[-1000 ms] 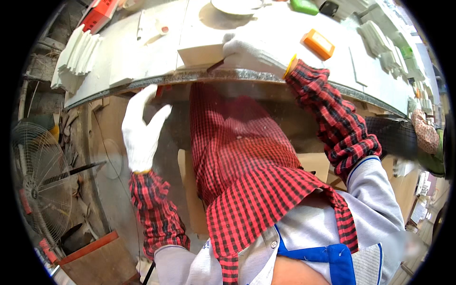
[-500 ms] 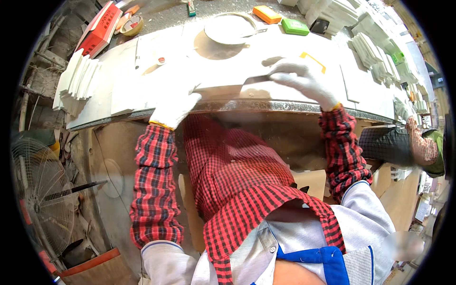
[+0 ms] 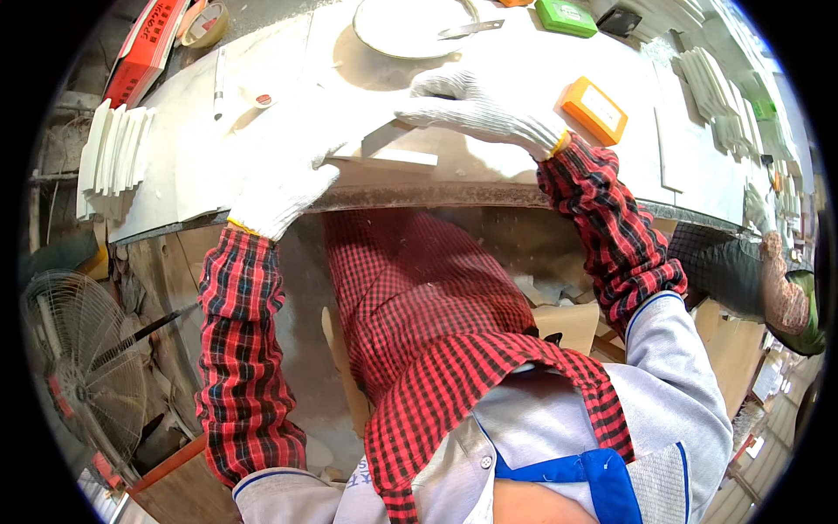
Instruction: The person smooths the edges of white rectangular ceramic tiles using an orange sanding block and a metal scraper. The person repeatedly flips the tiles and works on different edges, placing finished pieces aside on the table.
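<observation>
Strip [image 3: 406,160] runs along the counter's front edge [image 3: 471,194] by left hand [image 3: 288,185], grip hard to tell; right hand [image 3: 476,109] pinches grey blade [image 3: 382,137].

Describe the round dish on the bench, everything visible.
The round dish is shallow and whitish, with a thin darker rim; its material is unclear, and glare washes out its inside. It sits open side up on the white worktop, its far edge at the picture's top. A metallic flat scraper crosses its right rim, one end poking out. Its shadow falls nearside, toward the gloved right hand, which is apart from it.
</observation>
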The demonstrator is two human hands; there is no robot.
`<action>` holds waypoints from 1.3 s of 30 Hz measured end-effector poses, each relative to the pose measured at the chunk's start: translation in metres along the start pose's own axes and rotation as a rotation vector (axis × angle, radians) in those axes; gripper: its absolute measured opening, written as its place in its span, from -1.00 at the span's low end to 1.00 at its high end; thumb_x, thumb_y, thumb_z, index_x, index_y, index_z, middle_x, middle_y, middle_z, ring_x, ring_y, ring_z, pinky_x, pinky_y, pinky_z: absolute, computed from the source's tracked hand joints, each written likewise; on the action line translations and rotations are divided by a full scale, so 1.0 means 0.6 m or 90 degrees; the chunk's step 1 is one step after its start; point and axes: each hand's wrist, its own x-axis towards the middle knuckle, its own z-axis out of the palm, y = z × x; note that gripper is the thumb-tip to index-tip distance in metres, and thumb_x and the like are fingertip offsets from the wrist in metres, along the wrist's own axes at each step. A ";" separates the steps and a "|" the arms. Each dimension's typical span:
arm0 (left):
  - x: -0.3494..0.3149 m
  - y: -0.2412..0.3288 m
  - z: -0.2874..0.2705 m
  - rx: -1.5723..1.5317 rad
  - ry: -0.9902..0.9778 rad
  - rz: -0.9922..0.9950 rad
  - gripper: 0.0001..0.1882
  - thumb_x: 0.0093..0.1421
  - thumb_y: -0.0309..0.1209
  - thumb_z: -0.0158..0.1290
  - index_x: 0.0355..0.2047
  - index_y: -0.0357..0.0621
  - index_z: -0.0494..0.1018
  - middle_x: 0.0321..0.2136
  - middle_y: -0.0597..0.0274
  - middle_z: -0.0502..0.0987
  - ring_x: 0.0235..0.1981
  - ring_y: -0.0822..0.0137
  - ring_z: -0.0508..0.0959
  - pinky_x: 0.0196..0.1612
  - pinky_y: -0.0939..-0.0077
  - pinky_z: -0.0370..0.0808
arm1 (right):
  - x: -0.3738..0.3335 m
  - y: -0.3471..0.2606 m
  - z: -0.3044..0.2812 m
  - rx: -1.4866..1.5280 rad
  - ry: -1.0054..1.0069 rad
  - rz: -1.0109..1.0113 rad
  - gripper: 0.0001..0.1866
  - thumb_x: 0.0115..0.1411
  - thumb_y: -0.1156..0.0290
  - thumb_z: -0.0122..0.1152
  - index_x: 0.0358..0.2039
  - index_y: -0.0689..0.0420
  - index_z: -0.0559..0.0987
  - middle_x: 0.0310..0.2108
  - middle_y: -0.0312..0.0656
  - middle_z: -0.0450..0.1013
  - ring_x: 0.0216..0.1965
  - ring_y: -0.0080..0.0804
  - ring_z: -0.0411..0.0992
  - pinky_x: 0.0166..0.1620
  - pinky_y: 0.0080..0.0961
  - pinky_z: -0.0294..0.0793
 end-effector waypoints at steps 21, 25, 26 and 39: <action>0.003 -0.013 0.012 -0.025 0.035 0.032 -0.61 -0.02 -0.45 0.19 -0.12 -0.19 0.67 -0.28 -0.01 0.65 -0.22 0.04 0.64 -0.08 0.23 0.61 | -0.004 0.009 -0.012 0.008 -0.044 -0.170 -0.76 0.42 0.23 0.20 -0.10 0.13 0.63 -0.48 -0.19 0.49 -0.39 -0.36 0.49 -0.24 -0.39 0.53; 0.002 -0.007 0.011 -0.009 0.021 0.033 -0.62 -0.02 -0.46 0.21 -0.13 -0.20 0.67 -0.28 0.01 0.65 -0.21 0.04 0.64 -0.08 0.22 0.62 | -0.039 0.000 -0.028 -0.009 -0.119 -0.082 -0.60 0.39 0.02 0.23 -0.22 0.15 0.63 -0.41 -0.27 0.54 -0.32 -0.44 0.47 -0.17 -0.37 0.48; -0.004 -0.005 0.009 -0.001 0.025 0.032 -0.62 -0.03 -0.46 0.22 -0.13 -0.21 0.66 -0.28 0.02 0.65 -0.21 0.05 0.64 -0.09 0.22 0.62 | -0.065 0.025 -0.031 0.019 -0.125 -0.058 -0.58 0.37 0.00 0.24 -0.19 0.16 0.64 -0.37 -0.24 0.57 -0.29 -0.40 0.50 -0.13 -0.35 0.51; 0.050 0.067 -0.007 0.007 -0.097 -0.157 -0.61 0.10 -0.29 0.30 -0.08 -0.20 0.61 -0.24 0.00 0.65 -0.21 0.10 0.65 -0.09 0.32 0.55 | -0.156 -0.041 0.183 1.275 0.386 0.219 -0.84 0.46 0.28 0.12 -0.10 0.09 0.47 -0.36 -0.35 0.46 -0.46 -0.65 0.37 -0.37 -0.65 0.39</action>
